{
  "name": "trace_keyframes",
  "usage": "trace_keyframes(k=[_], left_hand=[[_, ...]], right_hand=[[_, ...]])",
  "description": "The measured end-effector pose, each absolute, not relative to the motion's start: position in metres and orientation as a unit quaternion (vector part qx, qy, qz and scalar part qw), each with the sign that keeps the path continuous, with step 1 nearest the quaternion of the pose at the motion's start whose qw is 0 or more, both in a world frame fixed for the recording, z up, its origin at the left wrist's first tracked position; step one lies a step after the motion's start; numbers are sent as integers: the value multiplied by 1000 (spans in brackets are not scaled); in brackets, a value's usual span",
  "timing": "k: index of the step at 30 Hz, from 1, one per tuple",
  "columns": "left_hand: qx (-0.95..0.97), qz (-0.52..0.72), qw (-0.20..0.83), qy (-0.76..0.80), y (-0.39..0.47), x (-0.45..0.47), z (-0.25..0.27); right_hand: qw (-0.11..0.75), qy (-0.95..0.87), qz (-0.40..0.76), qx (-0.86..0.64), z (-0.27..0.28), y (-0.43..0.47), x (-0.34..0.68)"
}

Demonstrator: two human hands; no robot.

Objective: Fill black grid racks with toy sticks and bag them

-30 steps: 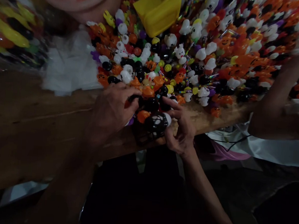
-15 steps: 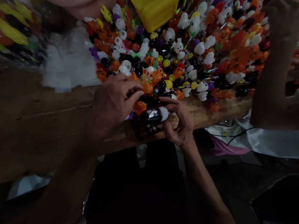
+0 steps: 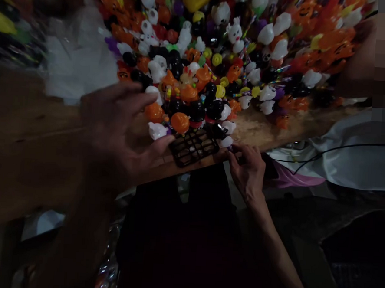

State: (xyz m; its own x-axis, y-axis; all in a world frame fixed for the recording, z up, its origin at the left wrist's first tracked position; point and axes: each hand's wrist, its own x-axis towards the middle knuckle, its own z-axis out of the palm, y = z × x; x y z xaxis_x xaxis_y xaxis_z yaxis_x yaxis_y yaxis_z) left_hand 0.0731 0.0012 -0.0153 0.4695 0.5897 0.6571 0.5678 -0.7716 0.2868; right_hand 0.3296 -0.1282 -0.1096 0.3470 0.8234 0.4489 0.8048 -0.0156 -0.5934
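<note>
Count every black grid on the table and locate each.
1: the black grid lies at the near edge of the wooden table, between the left hand and right hand. Others may be hidden under the toys.

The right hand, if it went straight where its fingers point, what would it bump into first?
Probably the small white toy, right by the tips of the right hand; it's too dark to tell whether they already touch.

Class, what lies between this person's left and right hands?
In the head view, a black grid lies between the left hand and the right hand; small toys crowd its far side.
</note>
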Motion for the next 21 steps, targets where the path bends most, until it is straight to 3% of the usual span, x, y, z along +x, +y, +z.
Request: trace_keyframes(k=[6,12,17,21], left_hand=[[885,355,116,278,37,108,-41],[896,348,83,264,41,111,-55],[866,403,64,288,24,99,-35],[721,505,150,449,-1,66,-57]], right_hand=[[323,-543,15,-775,-118,-127,332],[259,-557,-13,-789,-118,-129,333],[366,-561,46,-741,-110,-137,330],[444,-548,129,-697,-102,-144,320]])
